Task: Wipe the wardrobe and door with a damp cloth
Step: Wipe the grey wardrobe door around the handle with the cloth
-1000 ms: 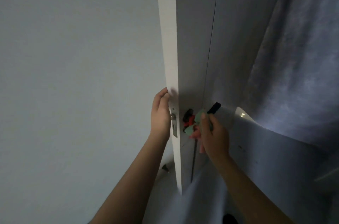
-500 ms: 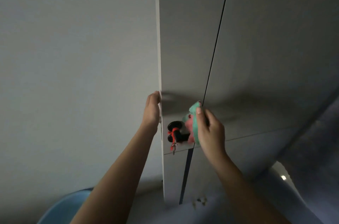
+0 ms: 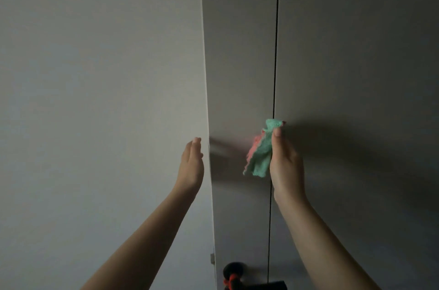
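A: What is closest to us?

B: Two bare arms reach up from the bottom. Low down between them is a black door handle [image 3: 233, 271] with something red tied on it. A small metal latch [image 3: 212, 258] sits on the door edge just beside it.

A: What is the left hand doing?

B: The left hand [image 3: 192, 166] is up at the thin edge of the door [image 3: 240, 52]. Its fingers are straight, and it grips nothing. The fingertips sit right at the edge, but I cannot tell if they really touch it.

A: And the right hand?

B: The right hand [image 3: 286, 166] holds the cloth [image 3: 260, 152]. The thumb presses the top of the cloth, and the rest hangs down by the palm. The cloth is green with a pink side. It is bunched up.

A: Where is the cloth?

B: It is up in front of the door, near the dark line [image 3: 275, 52] that runs up and down. I cannot tell if it touches the door.

A: What is farther back?

B: A plain pale wall [image 3: 95, 76] is on the left. The hands throw dark shadows on the door.
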A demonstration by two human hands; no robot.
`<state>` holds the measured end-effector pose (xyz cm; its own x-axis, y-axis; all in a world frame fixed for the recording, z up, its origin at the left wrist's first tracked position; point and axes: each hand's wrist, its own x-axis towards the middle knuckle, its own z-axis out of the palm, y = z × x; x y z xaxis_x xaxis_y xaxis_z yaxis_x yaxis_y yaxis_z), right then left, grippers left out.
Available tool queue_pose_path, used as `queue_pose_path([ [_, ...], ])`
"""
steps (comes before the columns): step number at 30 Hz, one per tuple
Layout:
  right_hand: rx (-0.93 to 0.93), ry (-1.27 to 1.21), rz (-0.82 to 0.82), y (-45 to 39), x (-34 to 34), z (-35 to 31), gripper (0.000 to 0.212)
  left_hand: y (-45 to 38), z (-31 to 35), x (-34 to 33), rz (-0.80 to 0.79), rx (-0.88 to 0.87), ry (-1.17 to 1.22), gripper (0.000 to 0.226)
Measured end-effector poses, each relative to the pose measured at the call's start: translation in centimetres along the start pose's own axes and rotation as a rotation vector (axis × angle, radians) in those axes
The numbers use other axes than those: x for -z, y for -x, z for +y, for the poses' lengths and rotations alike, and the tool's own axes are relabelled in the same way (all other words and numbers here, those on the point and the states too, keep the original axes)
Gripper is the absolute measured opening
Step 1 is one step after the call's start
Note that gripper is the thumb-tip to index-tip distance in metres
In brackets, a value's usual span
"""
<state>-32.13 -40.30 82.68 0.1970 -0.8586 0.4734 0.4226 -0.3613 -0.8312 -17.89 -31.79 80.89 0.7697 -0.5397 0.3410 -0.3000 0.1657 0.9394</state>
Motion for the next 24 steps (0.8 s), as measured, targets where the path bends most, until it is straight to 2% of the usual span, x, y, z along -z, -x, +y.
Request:
queue_pose_path([
  [3,0.264,0.165,-0.015,-1.2,-0.5,-2.4,0.021,-2.2,4.1,0.4,0.041,-0.116,-0.048,0.051],
  [4,0.353,0.207,-0.031,-1.8,-0.9,-3.3,0.024,-3.0,5.5,0.4,0.057,-0.152,-0.068,0.051],
  [6,0.558,0.337,-0.041,-4.2,-1.7,-5.0,0.045,-4.4,8.6,0.1,0.086,-0.227,-0.089,0.051],
  [10,0.867,0.878,0.128,-10.1,-3.6,-7.5,0.056,-7.0,14.5,-0.8,0.112,-0.298,-0.055,0.068],
  [12,0.968,1.011,0.193,-12.7,-4.3,-7.7,0.058,-8.1,17.2,-1.4,0.156,-0.352,-0.055,0.067],
  [15,1.085,0.975,0.164,-15.6,-4.4,-7.0,0.064,-10.0,20.8,-2.5,0.257,-0.442,-0.088,0.055],
  [22,1.439,0.915,-0.010,-20.5,-3.6,-8.4,0.063,-13.1,23.4,-4.6,0.563,-0.412,-0.255,0.068],
  [24,1.445,0.910,-0.018,-23.7,-3.0,-11.0,0.064,-13.4,23.2,-5.1,0.613,-0.430,-0.283,0.069],
])
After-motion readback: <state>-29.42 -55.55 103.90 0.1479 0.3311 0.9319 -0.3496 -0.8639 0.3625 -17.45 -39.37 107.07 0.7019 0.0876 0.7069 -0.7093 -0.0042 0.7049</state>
